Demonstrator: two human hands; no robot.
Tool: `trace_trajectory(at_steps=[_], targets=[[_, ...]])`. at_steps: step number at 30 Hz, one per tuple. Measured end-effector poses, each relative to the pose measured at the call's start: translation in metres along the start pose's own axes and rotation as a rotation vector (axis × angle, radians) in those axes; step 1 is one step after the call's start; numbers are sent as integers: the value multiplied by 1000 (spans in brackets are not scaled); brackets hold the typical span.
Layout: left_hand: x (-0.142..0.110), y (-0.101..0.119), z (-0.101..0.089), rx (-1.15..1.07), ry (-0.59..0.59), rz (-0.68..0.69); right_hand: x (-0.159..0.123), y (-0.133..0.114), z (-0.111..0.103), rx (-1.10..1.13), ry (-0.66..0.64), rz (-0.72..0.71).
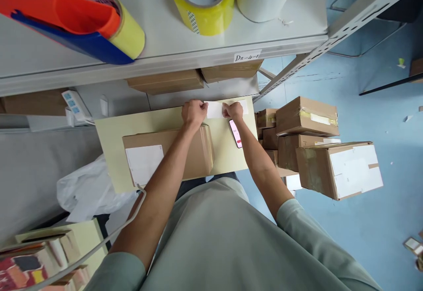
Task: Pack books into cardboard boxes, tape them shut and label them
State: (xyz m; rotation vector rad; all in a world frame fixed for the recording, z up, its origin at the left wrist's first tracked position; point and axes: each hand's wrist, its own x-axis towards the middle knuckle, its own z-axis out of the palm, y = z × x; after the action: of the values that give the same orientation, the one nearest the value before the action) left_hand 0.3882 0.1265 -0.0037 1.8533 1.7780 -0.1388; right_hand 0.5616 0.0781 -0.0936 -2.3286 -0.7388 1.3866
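A white paper label (214, 110) stretches between my two hands above the pale yellow tabletop (228, 159). My left hand (194, 113) pinches its left end with closed fingers. At the other end my right hand (233, 111) is curled closed on the paper, thumb toward the left hand. More white paper (244, 106) shows just beyond the right hand; whether it is the same piece I cannot tell. Below the right hand lies a phone (235, 133) with a lit pinkish screen. A cardboard box (194, 154) bearing a white label (144, 164) rests under my left forearm.
Over the table's far side runs a grey metal shelf (158, 35) with a tape dispenser (72, 18), a yellow tape roll (201, 2) and white rolls (262, 0). Cardboard boxes (307, 117) are stacked at the right. A plastic bag (82, 187) hangs at the left.
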Motion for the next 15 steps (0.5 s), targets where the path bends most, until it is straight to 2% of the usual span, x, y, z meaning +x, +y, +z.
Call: trace_trajectory(at_steps=[9,15], targets=[[1,1,1,-38,24,5,5,-4,0,193,1,123],[4,-5,4,-50,4,-3,7,-4,2,129,20,122]])
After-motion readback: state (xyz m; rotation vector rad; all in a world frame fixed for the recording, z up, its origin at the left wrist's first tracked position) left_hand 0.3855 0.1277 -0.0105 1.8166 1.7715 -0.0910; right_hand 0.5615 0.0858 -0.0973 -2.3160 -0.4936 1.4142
